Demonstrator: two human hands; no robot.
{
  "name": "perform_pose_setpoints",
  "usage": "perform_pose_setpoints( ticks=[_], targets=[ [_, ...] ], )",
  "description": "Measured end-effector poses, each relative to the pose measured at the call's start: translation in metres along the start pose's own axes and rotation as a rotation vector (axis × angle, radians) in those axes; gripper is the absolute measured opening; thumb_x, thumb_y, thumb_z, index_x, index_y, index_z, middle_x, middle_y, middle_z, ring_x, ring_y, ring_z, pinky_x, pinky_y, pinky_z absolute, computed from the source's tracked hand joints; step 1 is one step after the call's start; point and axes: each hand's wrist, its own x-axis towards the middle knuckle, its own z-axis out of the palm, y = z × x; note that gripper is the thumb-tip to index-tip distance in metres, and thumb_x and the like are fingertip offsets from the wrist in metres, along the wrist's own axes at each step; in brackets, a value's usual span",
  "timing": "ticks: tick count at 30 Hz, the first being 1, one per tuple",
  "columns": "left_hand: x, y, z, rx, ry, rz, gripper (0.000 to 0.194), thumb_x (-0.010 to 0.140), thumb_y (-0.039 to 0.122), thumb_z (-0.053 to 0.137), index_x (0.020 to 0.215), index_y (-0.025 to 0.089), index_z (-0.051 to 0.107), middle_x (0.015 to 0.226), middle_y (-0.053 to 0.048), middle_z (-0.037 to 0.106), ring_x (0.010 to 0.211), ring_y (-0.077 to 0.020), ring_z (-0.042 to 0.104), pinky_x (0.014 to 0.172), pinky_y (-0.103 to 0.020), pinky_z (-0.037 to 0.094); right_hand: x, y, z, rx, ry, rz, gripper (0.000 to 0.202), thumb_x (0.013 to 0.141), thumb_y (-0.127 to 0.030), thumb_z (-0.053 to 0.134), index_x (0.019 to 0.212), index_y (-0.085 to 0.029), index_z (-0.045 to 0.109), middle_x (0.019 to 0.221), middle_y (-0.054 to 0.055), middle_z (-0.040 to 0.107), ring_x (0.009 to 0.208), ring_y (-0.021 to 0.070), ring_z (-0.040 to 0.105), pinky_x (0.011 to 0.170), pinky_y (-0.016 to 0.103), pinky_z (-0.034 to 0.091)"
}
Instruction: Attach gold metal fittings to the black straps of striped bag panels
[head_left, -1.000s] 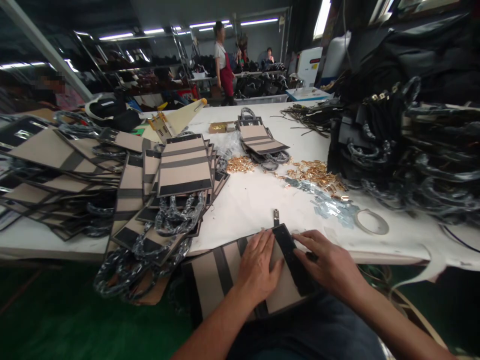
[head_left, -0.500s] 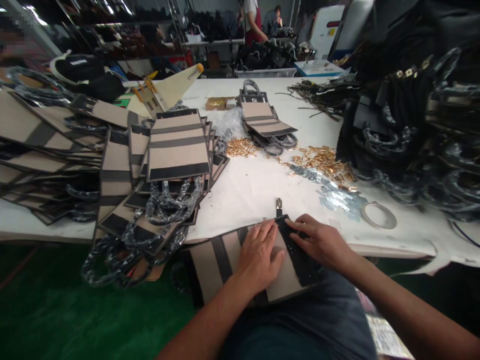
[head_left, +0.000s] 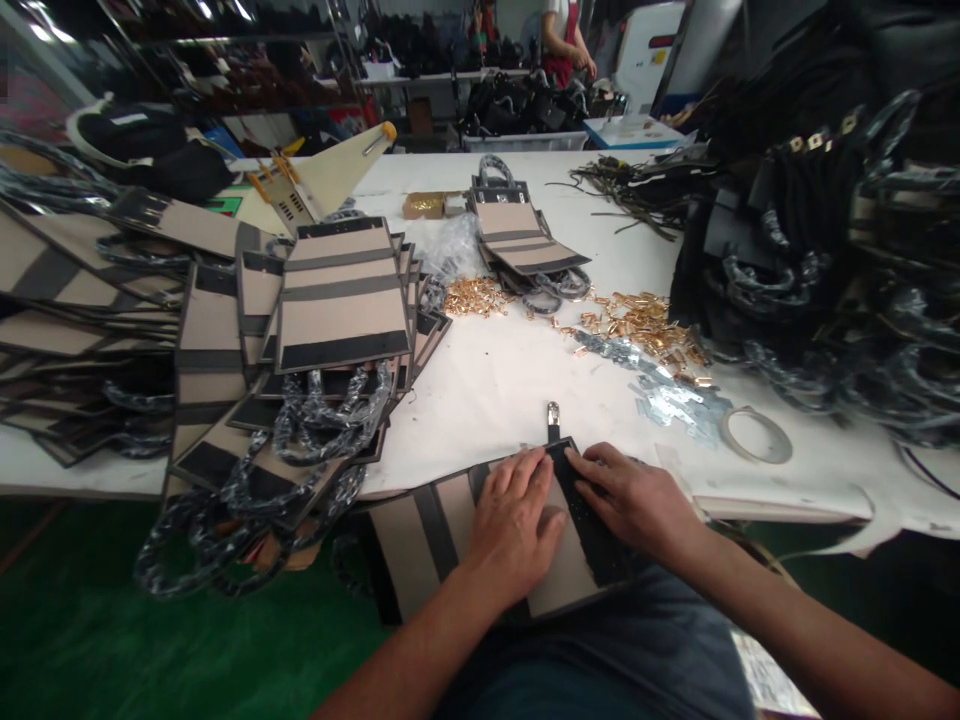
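Pressing down flat with the left hand (head_left: pixel 517 525), fingers spread, nothing clamped in that grip, on the tan middle of a striped bag panel (head_left: pixel 559 580) lying half on the lap and half on the near edge of the white worktop (head_left: pixel 495 390). Resting the right hand (head_left: pixel 637 500) just beside it, fingertips loosely together on the panel's black end band (head_left: pixel 600 545), whether pinching anything impossible to tell. Lying directly under both grips, the panel, with a small metal-tipped tab (head_left: pixel 553 420) sticking out just beyond the fingertips. Sitting well beyond the right grip, scattered gold fittings (head_left: pixel 637 325) and a tape ring (head_left: pixel 756 435); spreading beyond the left grip, a stack of similar panels (head_left: pixel 341 300).
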Motion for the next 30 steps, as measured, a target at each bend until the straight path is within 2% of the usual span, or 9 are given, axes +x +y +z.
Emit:
perform_pose_setpoints(
  ticks=[7, 13, 17, 19, 22, 25, 27, 30],
  targets=[
    [0.001, -0.005, 0.006, 0.078, 0.051, 0.023, 0.062, 0.099, 0.032, 0.062, 0.158, 0.016, 0.049, 0.166, -0.012, 0.047, 0.152, -0.0346, 0.044, 0.125, -0.057, 0.041, 0.002, -0.006, 0.0, -0.086, -0.017, -0.038, 0.047, 0.11, -0.026, 0.051, 0.156, -0.023, 0.052, 0.127, 0.01, 0.069, 0.085, 0.0236, 0.074, 0.07, 0.032, 0.058],
    [-0.001, -0.005, 0.004, 0.089, 0.07, 0.034, 0.063, 0.098, 0.032, 0.062, 0.158, 0.017, 0.049, 0.165, -0.012, 0.048, 0.151, -0.035, 0.045, 0.124, -0.056, 0.043, 0.006, -0.01, -0.007, -0.013, -0.062, -0.055, 0.049, 0.107, -0.025, 0.052, 0.156, -0.02, 0.052, 0.125, 0.01, 0.069, 0.086, 0.0255, 0.074, 0.073, 0.034, 0.059],
    [-0.003, -0.007, 0.003, 0.086, 0.084, 0.049, 0.063, 0.099, 0.034, 0.06, 0.159, 0.019, 0.048, 0.165, -0.012, 0.049, 0.15, -0.0354, 0.046, 0.123, -0.058, 0.044, 0.012, -0.002, -0.015, 0.134, -0.067, -0.056, 0.046, 0.103, -0.026, 0.059, 0.149, -0.028, 0.062, 0.122, 0.006, 0.072, 0.094, 0.0252, 0.075, 0.082, 0.032, 0.059],
    [-0.003, -0.009, 0.004, 0.065, 0.1, 0.064, 0.063, 0.099, 0.034, 0.061, 0.159, 0.019, 0.048, 0.164, -0.012, 0.05, 0.15, -0.0348, 0.047, 0.124, -0.058, 0.044, 0.016, 0.013, -0.024, 0.185, -0.023, 0.011, 0.039, 0.101, -0.03, 0.064, 0.14, -0.032, 0.07, 0.12, 0.004, 0.074, 0.098, 0.0242, 0.075, 0.088, 0.031, 0.058],
    [-0.004, -0.014, 0.006, 0.025, 0.101, 0.087, 0.066, 0.097, 0.033, 0.063, 0.159, 0.017, 0.047, 0.166, -0.013, 0.048, 0.153, -0.0334, 0.045, 0.127, -0.058, 0.041, 0.023, 0.051, -0.042, 0.129, 0.103, 0.29, 0.031, 0.1, -0.038, 0.066, 0.128, -0.031, 0.078, 0.124, 0.003, 0.075, 0.104, 0.0253, 0.074, 0.092, 0.031, 0.056],
    [-0.005, -0.018, 0.007, -0.014, 0.083, 0.09, 0.068, 0.096, 0.032, 0.064, 0.159, 0.015, 0.046, 0.167, -0.013, 0.045, 0.155, -0.0326, 0.043, 0.129, -0.059, 0.038, 0.03, 0.095, -0.055, 0.05, 0.124, 0.477, 0.035, 0.096, -0.037, 0.069, 0.128, -0.027, 0.08, 0.133, 0.01, 0.073, 0.112, 0.0328, 0.072, 0.09, 0.036, 0.055],
    [-0.007, -0.019, 0.007, -0.041, 0.079, 0.08, 0.069, 0.094, 0.03, 0.065, 0.159, 0.016, 0.047, 0.167, -0.012, 0.045, 0.155, -0.0324, 0.043, 0.13, -0.059, 0.037, 0.035, 0.118, -0.056, 0.045, 0.096, 0.543, 0.035, 0.094, -0.037, 0.071, 0.126, -0.025, 0.081, 0.135, 0.012, 0.073, 0.102, 0.0317, 0.074, 0.081, 0.034, 0.055],
    [-0.008, -0.018, 0.006, -0.074, 0.077, 0.073, 0.07, 0.092, 0.03, 0.067, 0.158, 0.016, 0.048, 0.167, -0.012, 0.046, 0.155, -0.0329, 0.043, 0.13, -0.06, 0.038, 0.04, 0.136, -0.05, 0.076, 0.046, 0.607, 0.03, 0.093, -0.037, 0.072, 0.118, -0.026, 0.084, 0.121, 0.009, 0.079, 0.071, 0.0214, 0.074, 0.063, 0.028, 0.051]
  ],
)
